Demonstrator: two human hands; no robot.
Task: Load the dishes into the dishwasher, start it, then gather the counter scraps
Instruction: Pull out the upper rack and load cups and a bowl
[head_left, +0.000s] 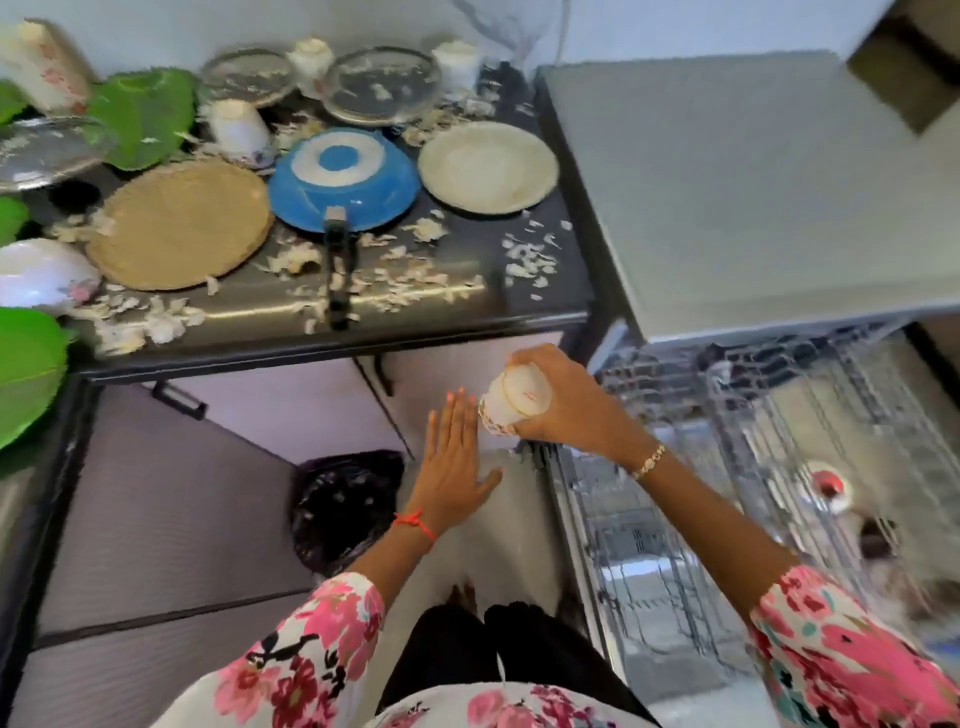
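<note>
Hands: left (454, 460) flat, right (569, 402) around upturned white floral cup (514, 397).

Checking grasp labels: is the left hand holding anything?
No, the left hand is flat with straight fingers and holds nothing; only the right hand grips the cup.

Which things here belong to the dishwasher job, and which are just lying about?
Job: cup, held by the right hand; dishwasher rack; blue pan; white plate; steel plate; counter scraps.
Lying about: black bag on the floor; cupboard handle.
</note>
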